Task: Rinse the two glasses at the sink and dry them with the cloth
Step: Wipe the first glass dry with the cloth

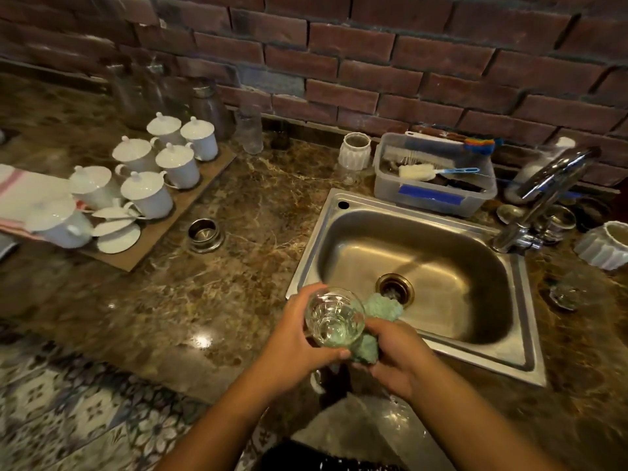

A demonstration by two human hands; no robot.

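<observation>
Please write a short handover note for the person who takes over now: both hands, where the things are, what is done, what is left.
Left hand: grip round the glass, mouth facing up, over the front left corner of the sink.
Right hand: holds the green cloth against the glass's side.
Tap: no water running.
Done: rinsing of this glass, probably; drying is under way.
Left: finish drying it, then rinse and dry the second glass. Which glass on the counter that is, I cannot tell.

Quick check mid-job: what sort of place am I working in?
Probably a kitchen, home or small café: a steel sink with a tap, a plastic tub of bottle brushes behind it, and lidded white cups on a board on the stone counter.
</observation>
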